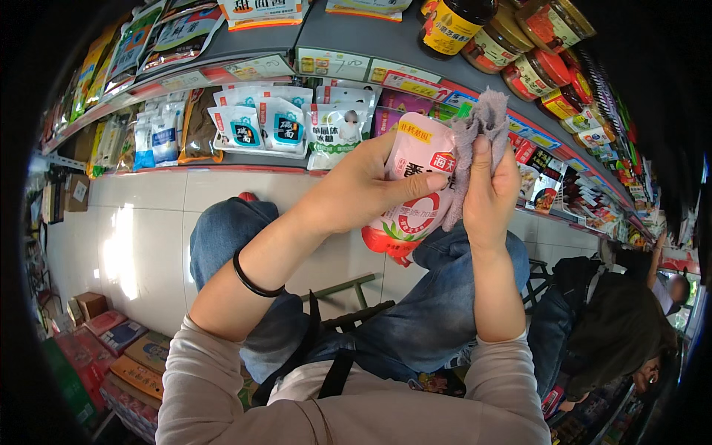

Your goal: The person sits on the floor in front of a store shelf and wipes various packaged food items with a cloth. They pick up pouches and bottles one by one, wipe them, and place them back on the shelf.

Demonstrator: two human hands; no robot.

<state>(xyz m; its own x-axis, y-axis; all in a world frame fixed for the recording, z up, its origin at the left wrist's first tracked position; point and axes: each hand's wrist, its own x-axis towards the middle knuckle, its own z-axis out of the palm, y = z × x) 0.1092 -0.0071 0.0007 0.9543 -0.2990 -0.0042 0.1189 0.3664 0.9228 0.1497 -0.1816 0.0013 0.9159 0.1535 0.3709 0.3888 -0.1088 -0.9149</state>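
Note:
My left hand grips a pink spouted pouch by its side, thumb laid across the printed front. The pouch is tilted, with a red tomato picture at its lower end and a green cap at its top. In my right hand is a bunched greyish-purple cloth, pinched under the thumb. Part of the cloth hangs along the pouch's right edge and touches it. Both hands are above my knees, in front of the shelves. My right fingers are partly hidden behind the cloth.
A lower shelf holds white bags and a rock sugar bag. Above, a grey shelf carries a dark bottle and several jars. Cartons are stacked at lower left. At right, a person in dark clothing is close by.

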